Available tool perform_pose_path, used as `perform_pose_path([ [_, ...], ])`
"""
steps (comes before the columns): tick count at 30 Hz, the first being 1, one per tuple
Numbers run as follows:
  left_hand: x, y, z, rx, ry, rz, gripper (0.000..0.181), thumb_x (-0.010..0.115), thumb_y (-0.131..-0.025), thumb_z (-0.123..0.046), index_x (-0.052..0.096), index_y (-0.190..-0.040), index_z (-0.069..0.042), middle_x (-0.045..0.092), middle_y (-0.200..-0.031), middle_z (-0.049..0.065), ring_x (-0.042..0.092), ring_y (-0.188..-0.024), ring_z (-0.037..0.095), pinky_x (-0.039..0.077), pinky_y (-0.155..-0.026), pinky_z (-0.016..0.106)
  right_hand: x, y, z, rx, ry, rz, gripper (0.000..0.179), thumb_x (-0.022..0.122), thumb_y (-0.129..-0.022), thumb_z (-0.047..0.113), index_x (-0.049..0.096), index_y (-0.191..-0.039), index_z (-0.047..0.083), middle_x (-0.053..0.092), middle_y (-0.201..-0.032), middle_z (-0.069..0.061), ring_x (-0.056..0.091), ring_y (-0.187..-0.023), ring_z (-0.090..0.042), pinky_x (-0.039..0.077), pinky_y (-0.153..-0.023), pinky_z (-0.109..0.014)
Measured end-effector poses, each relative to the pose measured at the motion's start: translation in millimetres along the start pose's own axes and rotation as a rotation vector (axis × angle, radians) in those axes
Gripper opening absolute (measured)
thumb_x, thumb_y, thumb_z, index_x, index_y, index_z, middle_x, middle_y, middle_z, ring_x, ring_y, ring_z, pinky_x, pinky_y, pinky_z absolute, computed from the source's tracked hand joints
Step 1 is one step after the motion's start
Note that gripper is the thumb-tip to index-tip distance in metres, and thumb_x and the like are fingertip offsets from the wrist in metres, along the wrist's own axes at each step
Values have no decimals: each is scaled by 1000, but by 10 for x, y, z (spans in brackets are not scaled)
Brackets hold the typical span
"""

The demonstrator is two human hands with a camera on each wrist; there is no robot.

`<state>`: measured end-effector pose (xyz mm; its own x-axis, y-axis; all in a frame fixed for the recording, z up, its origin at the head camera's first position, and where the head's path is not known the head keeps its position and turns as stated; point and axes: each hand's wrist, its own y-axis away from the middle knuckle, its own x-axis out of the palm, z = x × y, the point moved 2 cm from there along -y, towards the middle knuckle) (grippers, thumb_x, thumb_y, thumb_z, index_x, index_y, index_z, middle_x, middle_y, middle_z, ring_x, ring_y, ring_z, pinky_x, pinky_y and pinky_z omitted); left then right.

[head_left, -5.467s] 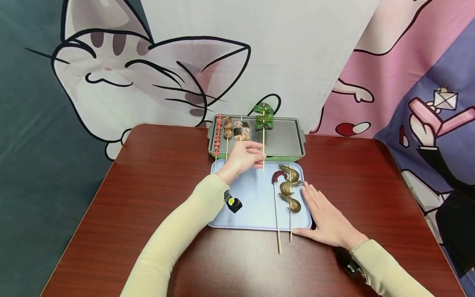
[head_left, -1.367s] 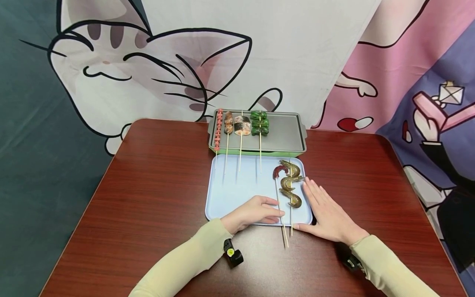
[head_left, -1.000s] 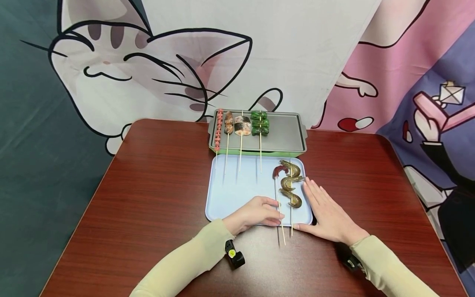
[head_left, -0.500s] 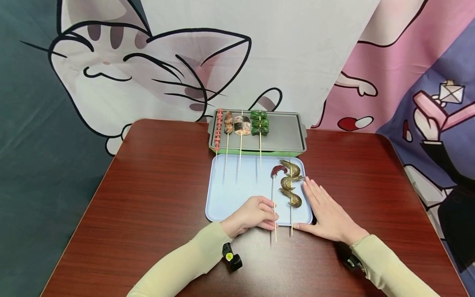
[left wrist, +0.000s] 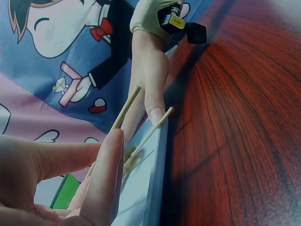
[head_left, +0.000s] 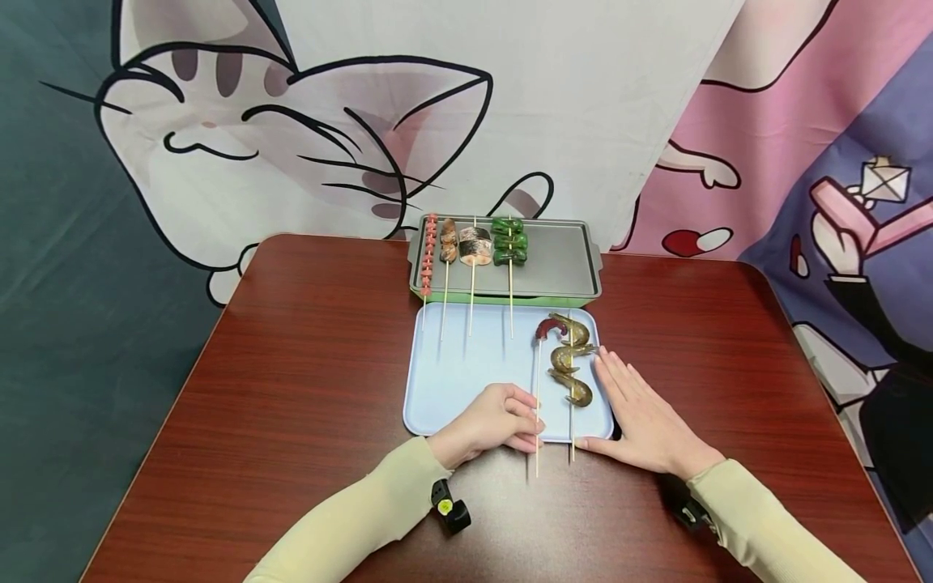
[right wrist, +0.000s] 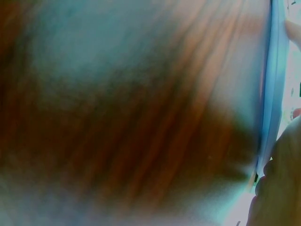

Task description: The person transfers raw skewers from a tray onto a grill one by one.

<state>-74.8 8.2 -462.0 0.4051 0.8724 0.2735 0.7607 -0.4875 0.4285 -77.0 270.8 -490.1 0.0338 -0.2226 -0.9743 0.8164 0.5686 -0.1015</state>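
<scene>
In the head view my left hand (head_left: 503,417) pinches the wooden stick of a skewer (head_left: 548,325) tipped with a curled, dark red piece, low down near the pale blue tray's (head_left: 452,372) front edge. The left wrist view shows this stick (left wrist: 126,108) between thumb and fingers, its butt end sticking out past them. Just right of it lies a shrimp skewer (head_left: 572,358); the red piece overlaps the uppermost shrimp. My right hand (head_left: 649,425) rests with straight fingers along the tray's right edge, thumb at its front corner beside the shrimp stick.
Behind the tray stands a grey grill pan (head_left: 561,255) with a green base. On its left half lie a pink sausage skewer (head_left: 428,255), a brown meat skewer (head_left: 448,243), a fish skewer (head_left: 475,245) and a green pepper skewer (head_left: 510,241), sticks reaching over the tray.
The green pepper skewer, earlier in my left hand, now lies on the pan. My left hand came back to the tray's front, took the red-tipped skewer and shifted it slightly left. My right hand stayed.
</scene>
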Motion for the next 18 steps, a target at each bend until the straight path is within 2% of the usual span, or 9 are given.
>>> perform_pose_path([
  [5,10,45,-48,32,-17,14,31,68,-88,15,55,-117,12,66,-91,19,72,-70,31,65,-66,38,-1,-1,-2,0,-2,-1,119,68,-82,73,23,-157,-8,15,-165,-24,21,-149,-43,19,-124,-49],
  [11,43,80,-106,83,-60,32,32,69,-89,12,56,-117,14,66,-88,16,72,-69,26,65,-66,36,5,10,-8,-6,-7,-7,119,69,-82,73,24,-157,-9,15,-165,-25,21,-149,-44,17,-124,-48],
  [18,76,81,-307,168,-112,19,33,73,-88,9,60,-117,13,68,-89,13,71,-66,24,64,-65,35,11,9,-16,-9,-6,-10,120,68,-82,74,24,-157,-8,15,-165,-24,21,-149,-43,14,-125,-46],
])
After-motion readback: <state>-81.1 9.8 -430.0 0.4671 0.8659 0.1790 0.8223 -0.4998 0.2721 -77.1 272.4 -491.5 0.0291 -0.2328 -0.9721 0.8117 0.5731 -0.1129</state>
